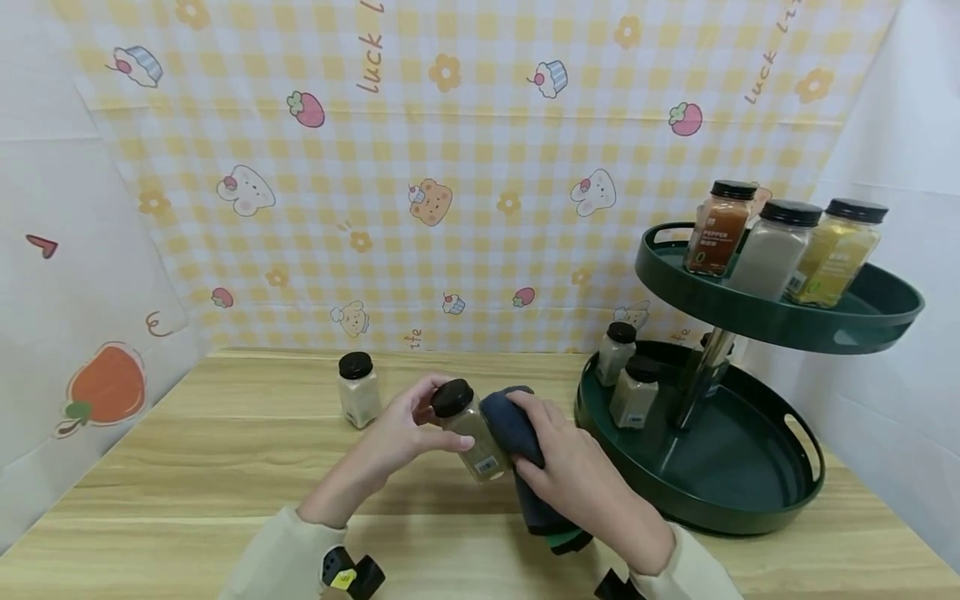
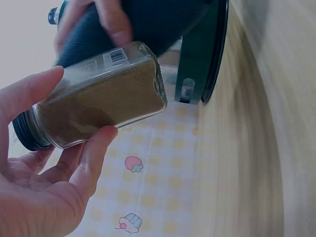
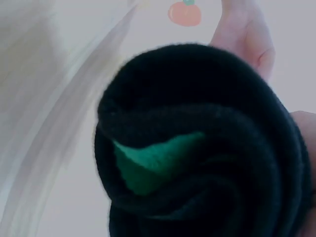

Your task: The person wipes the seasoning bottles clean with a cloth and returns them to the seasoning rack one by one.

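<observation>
Brown powder filled a square clear-glass jar with a black lid [image 1: 480, 446], held tilted over a wood-grain table [image 1: 187, 475], pinched between the thumb and fingers of a person's left hand [image 1: 408, 429]. The right hand [image 1: 566, 458] gripped a folded dark blue-grey cloth [image 1: 513, 425] against the jar's side, beside a two-tier round dark green tray [image 1: 738, 458]. From the left wrist, a small barcode label [image 2: 116, 58] showed on the jar's upper face, near the cloth. From the right wrist, the cloth's dark folds bared a green patch [image 3: 153, 163].
</observation>
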A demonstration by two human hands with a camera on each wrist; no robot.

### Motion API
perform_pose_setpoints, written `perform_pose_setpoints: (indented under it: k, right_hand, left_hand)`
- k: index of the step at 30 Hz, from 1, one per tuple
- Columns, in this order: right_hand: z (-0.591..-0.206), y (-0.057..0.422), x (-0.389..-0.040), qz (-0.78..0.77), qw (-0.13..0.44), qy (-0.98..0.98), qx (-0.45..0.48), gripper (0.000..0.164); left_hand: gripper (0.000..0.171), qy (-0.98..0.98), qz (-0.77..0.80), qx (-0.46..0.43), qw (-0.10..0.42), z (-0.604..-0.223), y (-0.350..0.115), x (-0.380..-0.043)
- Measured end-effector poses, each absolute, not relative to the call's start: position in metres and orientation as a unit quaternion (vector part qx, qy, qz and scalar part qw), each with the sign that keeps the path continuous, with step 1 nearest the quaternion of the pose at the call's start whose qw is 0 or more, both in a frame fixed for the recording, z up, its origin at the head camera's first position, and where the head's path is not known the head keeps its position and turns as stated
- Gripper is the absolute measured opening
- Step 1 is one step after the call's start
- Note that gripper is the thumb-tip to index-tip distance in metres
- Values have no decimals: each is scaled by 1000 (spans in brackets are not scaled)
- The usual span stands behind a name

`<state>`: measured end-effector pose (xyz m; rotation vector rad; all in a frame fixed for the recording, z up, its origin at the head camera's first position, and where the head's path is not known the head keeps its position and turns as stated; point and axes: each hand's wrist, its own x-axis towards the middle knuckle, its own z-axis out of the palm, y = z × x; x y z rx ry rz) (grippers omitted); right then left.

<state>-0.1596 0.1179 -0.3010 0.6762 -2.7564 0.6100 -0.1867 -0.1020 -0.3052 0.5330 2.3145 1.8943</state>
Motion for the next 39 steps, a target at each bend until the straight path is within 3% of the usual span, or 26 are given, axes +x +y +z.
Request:
perform_pose_setpoints:
  k: [7, 22, 34, 39]
  right_hand:
    - [-298, 114, -155, 199, 155, -935, 248, 64]
    - [-306, 119, -166, 179, 79, -956, 220, 63]
    - [-301, 112, -153, 209, 156, -936, 236, 63]
    - [-301, 112, -154, 203, 160, -936, 239, 62]
  left_hand:
    - [54, 777, 603, 172, 48, -308, -97, -185]
    - [52, 772, 612, 168, 38, -304, -103, -185]
    - [55, 787, 586, 192, 28, -306, -96, -184]
    - [55, 790, 584, 187, 19, -306, -96, -184]
